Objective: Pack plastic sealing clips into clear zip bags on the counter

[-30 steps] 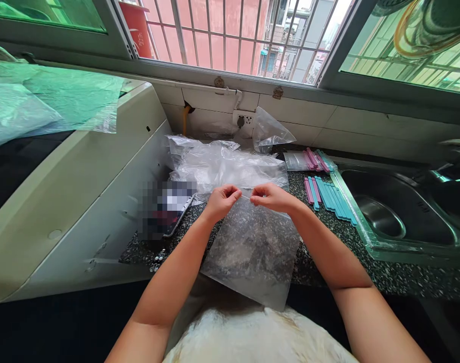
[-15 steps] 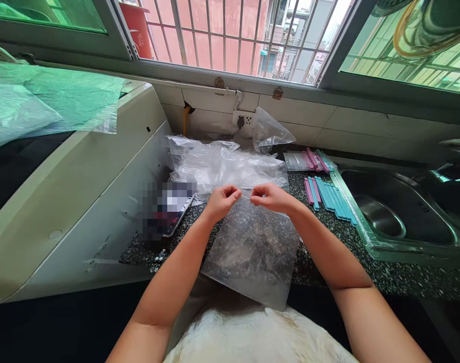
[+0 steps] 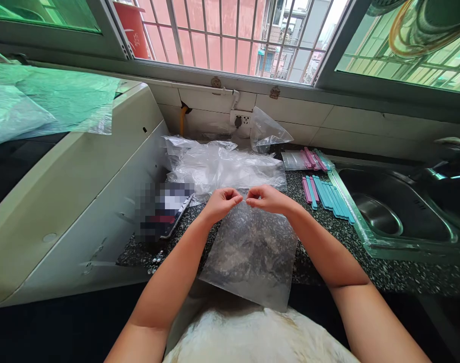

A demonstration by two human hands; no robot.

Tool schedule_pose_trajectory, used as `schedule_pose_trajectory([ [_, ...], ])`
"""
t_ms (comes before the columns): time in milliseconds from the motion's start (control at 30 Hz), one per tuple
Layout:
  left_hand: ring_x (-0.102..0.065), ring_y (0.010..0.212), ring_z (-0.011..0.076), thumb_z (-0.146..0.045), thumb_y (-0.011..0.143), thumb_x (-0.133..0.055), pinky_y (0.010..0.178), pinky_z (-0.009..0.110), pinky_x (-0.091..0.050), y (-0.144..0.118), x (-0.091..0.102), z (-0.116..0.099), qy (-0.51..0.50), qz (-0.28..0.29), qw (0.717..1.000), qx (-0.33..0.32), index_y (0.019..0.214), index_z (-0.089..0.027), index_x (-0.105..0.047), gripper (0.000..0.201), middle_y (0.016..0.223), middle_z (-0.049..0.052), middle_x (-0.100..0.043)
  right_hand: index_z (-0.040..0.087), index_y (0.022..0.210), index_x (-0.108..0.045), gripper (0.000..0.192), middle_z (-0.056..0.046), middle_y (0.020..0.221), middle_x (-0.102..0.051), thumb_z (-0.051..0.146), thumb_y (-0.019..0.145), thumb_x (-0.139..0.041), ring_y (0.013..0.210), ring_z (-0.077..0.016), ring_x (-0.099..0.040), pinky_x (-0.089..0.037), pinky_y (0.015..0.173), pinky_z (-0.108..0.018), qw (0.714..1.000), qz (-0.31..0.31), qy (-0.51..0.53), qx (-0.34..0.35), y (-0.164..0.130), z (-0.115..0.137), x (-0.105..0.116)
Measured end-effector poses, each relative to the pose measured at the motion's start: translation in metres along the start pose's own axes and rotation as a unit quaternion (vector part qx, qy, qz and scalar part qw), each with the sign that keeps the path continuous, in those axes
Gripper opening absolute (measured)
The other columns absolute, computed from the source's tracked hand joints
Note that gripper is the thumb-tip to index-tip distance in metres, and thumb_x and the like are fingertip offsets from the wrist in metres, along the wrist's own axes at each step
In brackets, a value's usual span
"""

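Grip: our left hand (image 3: 219, 201) and right hand (image 3: 267, 197) pinch the top edge of the clear bag (image 3: 250, 249), fingertips nearly meeting. The bag lies flat on the tabletop (image 3: 328, 237) (its lower end overhangs). We seem to be parting its mouth; next calls for rubbing the layers apart.

We see a clear plastic bag (image 3: 250, 252) lying flat on the speckled counter (image 3: 366, 267), its lower edge hanging over the front, its top edge pinched.
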State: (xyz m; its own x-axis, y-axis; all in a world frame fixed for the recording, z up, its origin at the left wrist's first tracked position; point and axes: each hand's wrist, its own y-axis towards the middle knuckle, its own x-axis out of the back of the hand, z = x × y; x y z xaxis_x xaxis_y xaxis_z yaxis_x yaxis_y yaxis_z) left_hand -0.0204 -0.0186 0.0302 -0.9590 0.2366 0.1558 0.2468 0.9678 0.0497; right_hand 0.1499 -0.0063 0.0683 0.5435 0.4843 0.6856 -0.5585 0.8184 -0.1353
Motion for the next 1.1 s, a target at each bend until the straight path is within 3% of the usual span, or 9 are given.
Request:
schedule_pose_trajectory([
  [567, -0.034, 0.051, 0.0066, -0.038, 0.059, -0.061, 0.051, 0.022, -0.025, 0.002, 0.007, 0.001, -0.039, -0.042, 0.998, 0.007, 0.056, -0.013, -0.052, 0.027, 0.052, -0.005, -0.041, 0.014, 0.066, -0.057, 0.021, 0.000, 0.061, -0.054, 0.032, 0.073, -0.049, 0.054, -0.0083, -0.043, -0.032, 0.052, -0.022, 0.999, 0.024, 0.015, -0.027, -0.003, 0.004, 0.011],
  [767, -0.031, 0.050, 0.0059, -0.042, 0.058, -0.063, 0.049, 0.021, -0.022, 0.002, 0.007, -0.002, -0.061, -0.039, 0.997, 0.009, 0.052, -0.014, -0.047, 0.032, 0.050, -0.006, -0.037, 0.014, 0.064, -0.056, 0.018, 0.001, 0.058, -0.052, 0.029, 0.072, -0.049, 0.054, -0.0078, -0.042, -0.031, 0.052, -0.022, 1.000, 0.005, 0.010, -0.011, -0.003, 0.005, 0.009],
  [967, -0.033, 0.048, 0.0058, -0.044, 0.053, -0.069, 0.048, 0.021, -0.023, 0.001, 0.007, 0.002, -0.056, -0.013, 0.997, 0.052, 0.058, -0.013, -0.056, 0.034, 0.049, -0.005, -0.044, 0.014, 0.064, -0.055, 0.017, 0.001, 0.059, -0.053, 0.028, 0.072, -0.049, 0.054, -0.0079, -0.043, -0.033, 0.054, -0.022, 1.000, 0.003, 0.000, -0.011, -0.003, 0.008, 0.006],
  [1100, -0.037, 0.049, 0.0063, -0.045, 0.052, -0.070, 0.050, 0.021, -0.027, 0.001, 0.006, 0.002, -0.062, -0.018, 0.997, 0.047, 0.056, -0.013, -0.057, 0.035, 0.049, -0.004, -0.047, 0.015, 0.064, -0.054, 0.016, 0.001, 0.060, -0.054, 0.027, 0.073, -0.048, 0.055, -0.0082, -0.044, -0.033, 0.054, -0.022, 1.000, 0.001, -0.006, -0.015, -0.002, 0.007, 0.003],
])
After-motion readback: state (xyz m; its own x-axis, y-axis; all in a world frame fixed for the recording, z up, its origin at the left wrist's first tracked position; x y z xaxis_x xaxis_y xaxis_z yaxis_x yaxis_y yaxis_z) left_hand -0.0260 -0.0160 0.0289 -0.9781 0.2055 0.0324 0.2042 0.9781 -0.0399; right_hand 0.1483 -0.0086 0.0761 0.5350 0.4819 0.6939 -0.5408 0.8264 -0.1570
